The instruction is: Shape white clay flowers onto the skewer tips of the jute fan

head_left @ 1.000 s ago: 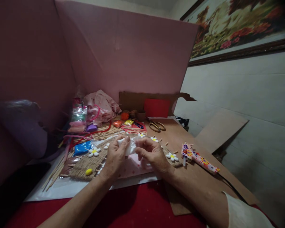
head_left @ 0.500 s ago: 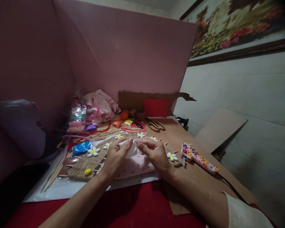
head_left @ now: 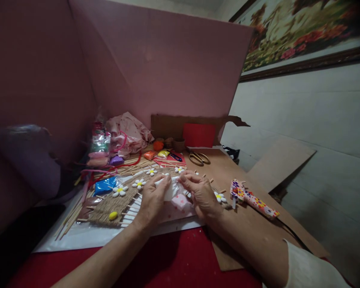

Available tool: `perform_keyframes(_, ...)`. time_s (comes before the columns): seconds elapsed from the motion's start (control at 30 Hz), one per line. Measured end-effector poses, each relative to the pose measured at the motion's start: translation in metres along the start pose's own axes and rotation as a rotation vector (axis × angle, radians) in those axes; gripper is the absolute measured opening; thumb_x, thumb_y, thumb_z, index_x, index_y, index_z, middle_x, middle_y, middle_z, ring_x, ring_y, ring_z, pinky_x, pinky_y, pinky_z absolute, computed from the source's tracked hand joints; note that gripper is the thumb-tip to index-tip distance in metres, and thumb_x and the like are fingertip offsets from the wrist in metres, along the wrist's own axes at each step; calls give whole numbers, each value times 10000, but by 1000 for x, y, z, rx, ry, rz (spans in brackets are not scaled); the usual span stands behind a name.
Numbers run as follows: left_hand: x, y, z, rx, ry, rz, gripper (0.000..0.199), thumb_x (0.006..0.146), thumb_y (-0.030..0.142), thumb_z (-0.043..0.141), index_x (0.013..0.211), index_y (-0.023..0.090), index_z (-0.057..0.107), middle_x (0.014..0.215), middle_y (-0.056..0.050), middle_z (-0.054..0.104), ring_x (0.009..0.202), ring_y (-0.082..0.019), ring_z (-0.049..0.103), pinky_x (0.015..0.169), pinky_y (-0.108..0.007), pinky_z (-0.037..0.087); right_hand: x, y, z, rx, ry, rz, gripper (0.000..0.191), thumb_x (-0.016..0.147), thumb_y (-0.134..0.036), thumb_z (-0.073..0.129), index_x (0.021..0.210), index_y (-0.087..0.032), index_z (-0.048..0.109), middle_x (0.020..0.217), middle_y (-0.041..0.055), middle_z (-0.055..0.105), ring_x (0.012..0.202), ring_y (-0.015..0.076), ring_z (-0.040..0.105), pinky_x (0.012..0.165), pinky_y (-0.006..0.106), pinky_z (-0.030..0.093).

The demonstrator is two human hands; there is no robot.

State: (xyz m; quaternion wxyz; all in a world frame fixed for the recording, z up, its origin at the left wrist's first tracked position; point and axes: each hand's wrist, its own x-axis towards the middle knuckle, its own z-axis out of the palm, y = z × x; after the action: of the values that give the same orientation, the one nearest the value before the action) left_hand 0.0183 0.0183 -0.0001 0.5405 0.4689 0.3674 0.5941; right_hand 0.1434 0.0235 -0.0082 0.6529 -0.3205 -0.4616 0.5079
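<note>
A small soft white packet (head_left: 173,189) is held up between my two hands. My left hand (head_left: 151,203) is closed on its left side, thumb on top. My right hand (head_left: 201,195) pinches the right edge of the packet with thumb and forefinger. Below them lies a pink dotted cloth (head_left: 181,202), partly covered by the hands. Behind and around is an arched twine weaving (head_left: 108,206) on thin sticks, decorated with white daisies (head_left: 119,190) with yellow centres. One yellow oval piece (head_left: 113,216) rests alone on its left end.
To the right lies a flower-patterned glue gun (head_left: 253,200) on brown cardboard (head_left: 240,232). Scissors (head_left: 199,159), an orange packet (head_left: 149,155), a yellow packet (head_left: 163,154) and a brown pot (head_left: 178,145) stand further back. A blue packet (head_left: 105,186) and wooden sticks (head_left: 67,220) are at left.
My hands have drawn slightly apart, so more of the white packet shows between them. The view has shifted a little.
</note>
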Motion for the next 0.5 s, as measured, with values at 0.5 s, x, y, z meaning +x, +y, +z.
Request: perform_keyframes(0.5,-4,13,-2,55,34,4,258,707,388,653,675,149,560,520,41,512,422,-62,415,385,-158,302,-7,-11,3,-190,-258,14,183,685,-310,720,822,-193,695,693,-4,548,474,71,476,310,158,384)
